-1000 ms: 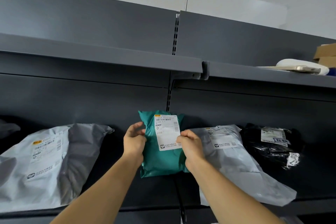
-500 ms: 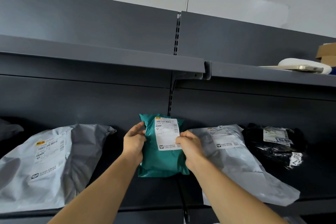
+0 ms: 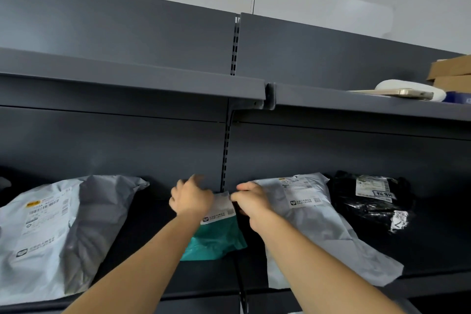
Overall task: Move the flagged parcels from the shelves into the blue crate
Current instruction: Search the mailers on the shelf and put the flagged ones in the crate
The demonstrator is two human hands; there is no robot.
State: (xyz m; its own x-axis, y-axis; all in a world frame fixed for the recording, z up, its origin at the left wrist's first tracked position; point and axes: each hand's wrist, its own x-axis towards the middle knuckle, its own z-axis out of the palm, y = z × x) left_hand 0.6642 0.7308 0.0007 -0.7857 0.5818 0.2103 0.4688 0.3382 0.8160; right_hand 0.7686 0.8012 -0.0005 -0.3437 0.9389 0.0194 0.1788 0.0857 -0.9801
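Since a second ago, the teal parcel has gone from standing upright, label facing me, to lying tipped down on the lower shelf, with both hands over its top end. My left hand covers the upper left of it, fingers blurred, so I cannot tell whether they are curled round the edge or only resting there. My right hand sits at the upper right corner of the white label, thumb and fingers drawn together as if pinching the wrapper, though blur keeps me from being sure.

I judge that I checked this label and am setting the parcel back, which would mean it is not a flagged one; equally I could be regripping to lift it. No blue crate shows. A grey bag lies well to the left, a second grey bag just beside my right wrist, and a black bag beyond that.
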